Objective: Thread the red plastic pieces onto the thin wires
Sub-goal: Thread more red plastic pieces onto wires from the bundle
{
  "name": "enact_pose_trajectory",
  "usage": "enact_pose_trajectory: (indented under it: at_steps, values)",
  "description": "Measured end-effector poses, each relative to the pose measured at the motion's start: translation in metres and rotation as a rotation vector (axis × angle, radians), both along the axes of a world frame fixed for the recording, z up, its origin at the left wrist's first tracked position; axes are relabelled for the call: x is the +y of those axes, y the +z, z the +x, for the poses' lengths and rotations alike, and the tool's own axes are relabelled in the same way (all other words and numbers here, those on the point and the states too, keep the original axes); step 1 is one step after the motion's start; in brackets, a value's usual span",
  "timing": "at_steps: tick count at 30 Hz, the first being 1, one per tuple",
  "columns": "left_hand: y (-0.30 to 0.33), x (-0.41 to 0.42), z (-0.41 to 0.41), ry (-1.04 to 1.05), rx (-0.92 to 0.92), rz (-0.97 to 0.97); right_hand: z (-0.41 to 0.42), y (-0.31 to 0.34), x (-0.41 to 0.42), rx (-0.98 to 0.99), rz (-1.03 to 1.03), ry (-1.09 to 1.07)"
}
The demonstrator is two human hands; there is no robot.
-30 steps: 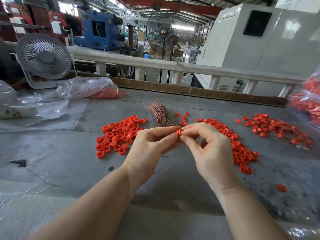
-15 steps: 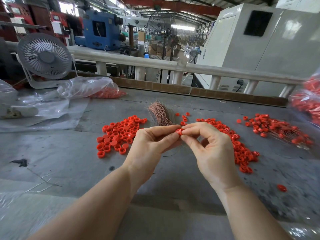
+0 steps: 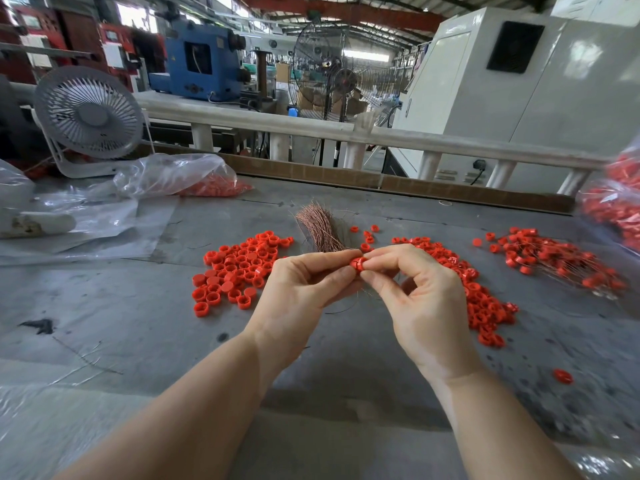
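- The left hand (image 3: 298, 292) and the right hand (image 3: 420, 299) meet above the middle of the grey table (image 3: 138, 323), fingertips together around one red plastic piece (image 3: 357, 264).
- The left hand pinches that piece between thumb and forefinger; the right hand pinches it from the other side, its other fingers curled under.
- A thin wire (image 3: 343, 306) shows as a faint dark curve just below the two hands; whether it passes through the held piece cannot be told.
- A bundle of copper-coloured wires (image 3: 320, 228) lies on the table just beyond the hands, fanning out toward the far side.
- A heap of loose red pieces (image 3: 239, 268) lies to the left of the hands.
- A second heap (image 3: 485, 299) runs from behind the right hand toward the near right.
- Further right lies a pile of red pieces already on wires (image 3: 554, 261), the wires trailing to the right.
- One stray red piece (image 3: 562, 376) lies alone at the near right.
- A clear plastic bag (image 3: 180, 174) holding red pieces lies at the far left, near a small white desk fan (image 3: 90, 116).
- Another bag of red pieces (image 3: 613, 206) sits at the right edge.
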State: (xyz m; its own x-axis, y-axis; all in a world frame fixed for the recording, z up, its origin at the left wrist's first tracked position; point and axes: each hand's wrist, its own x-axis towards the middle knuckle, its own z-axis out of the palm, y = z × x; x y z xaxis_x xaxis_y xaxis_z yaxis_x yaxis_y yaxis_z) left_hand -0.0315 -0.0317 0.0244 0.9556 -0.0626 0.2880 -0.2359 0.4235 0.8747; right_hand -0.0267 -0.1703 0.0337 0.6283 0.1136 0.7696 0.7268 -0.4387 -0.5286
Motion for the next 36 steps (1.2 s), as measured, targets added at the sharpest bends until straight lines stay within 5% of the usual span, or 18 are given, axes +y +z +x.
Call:
enact_pose_trajectory:
  at_steps: [36]
  values:
    - [0.0010, -0.0036, -0.0033, 0.102, -0.055, 0.167, 0.0001, -0.0023, 0.0005, -0.143, -0.175, -0.095]
